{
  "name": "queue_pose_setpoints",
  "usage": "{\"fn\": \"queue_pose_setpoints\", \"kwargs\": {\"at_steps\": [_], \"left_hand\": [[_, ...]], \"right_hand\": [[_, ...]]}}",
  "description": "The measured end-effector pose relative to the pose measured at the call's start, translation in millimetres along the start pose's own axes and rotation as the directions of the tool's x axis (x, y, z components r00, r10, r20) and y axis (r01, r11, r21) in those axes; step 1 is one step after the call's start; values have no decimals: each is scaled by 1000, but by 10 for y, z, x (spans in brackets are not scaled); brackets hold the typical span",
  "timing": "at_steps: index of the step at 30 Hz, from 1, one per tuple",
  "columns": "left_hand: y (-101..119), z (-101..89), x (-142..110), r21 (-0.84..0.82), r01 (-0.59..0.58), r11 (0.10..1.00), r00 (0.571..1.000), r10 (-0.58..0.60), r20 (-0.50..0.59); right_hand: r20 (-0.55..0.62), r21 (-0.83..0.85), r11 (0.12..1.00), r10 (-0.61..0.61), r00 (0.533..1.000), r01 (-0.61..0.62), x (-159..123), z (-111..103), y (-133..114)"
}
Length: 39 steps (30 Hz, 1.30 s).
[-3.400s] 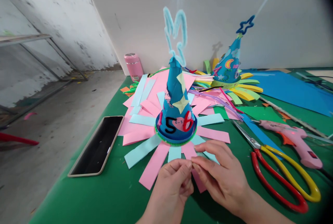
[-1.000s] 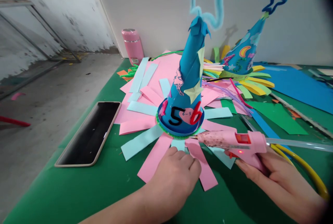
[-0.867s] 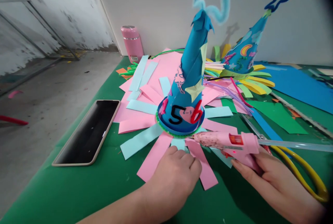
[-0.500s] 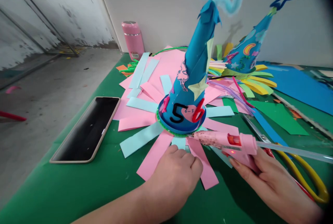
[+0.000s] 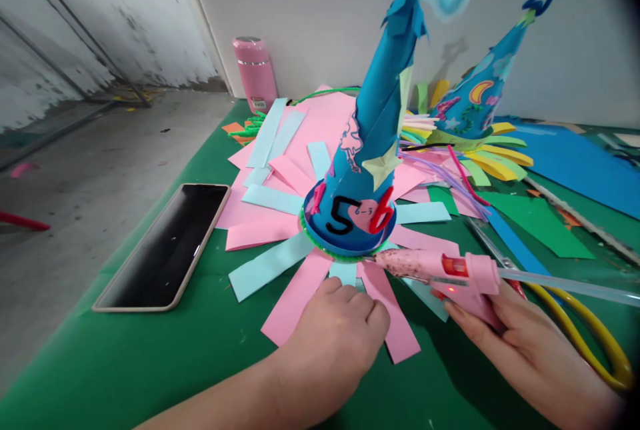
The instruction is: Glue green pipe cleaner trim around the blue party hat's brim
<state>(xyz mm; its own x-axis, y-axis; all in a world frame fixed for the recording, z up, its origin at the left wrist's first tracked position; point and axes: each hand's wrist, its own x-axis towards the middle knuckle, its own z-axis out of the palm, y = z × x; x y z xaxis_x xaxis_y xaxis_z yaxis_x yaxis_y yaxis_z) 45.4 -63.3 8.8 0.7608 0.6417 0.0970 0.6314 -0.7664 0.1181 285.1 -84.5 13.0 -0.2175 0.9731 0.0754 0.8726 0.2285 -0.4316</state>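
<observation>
A blue paper cone hat stands upright, with a black 5, a red 6 and paper stars on it. Pink and light blue paper strips fan out from its green-edged brim. My left hand is closed on the light blue paper strip at the front; the strip's outer end is hidden under the fingers. In my right hand is a pink glue gun, its red light on and a clear glue stick out of its back. The nozzle points left, at the brim's front edge.
On the green tabletop a phone lies to the left. A pink flask and a second cone hat stand at the back. Yellow-handled scissors lie under the right arm's side, near blue card and green card.
My right hand and the glue gun have shifted slightly to the right, the nozzle still close to the brim. My left hand stays in place on the strip.
</observation>
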Motion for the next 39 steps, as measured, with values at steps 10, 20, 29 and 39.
{"fn": "queue_pose_setpoints", "kwargs": {"at_steps": [10, 20, 29, 39], "left_hand": [[8, 10, -3, -4, -6, 1000, 1000, 6, -1], [5, -17, -1, -3, 0, 1000, 1000, 0, 2], [4, -24, 1, -9, -3, 1000, 1000, 3, -17], [2, 3, -25, -7, -4, 1000, 1000, 4, -12]], "right_hand": [[19, 18, 999, 38, 999, -38, 4, 20, -1], [44, 46, 998, 44, 998, -46, 17, -14, -2], [39, 39, 999, 34, 999, -36, 15, 5, 17], [36, 36, 999, 8, 999, -10, 30, -3, -1]]}}
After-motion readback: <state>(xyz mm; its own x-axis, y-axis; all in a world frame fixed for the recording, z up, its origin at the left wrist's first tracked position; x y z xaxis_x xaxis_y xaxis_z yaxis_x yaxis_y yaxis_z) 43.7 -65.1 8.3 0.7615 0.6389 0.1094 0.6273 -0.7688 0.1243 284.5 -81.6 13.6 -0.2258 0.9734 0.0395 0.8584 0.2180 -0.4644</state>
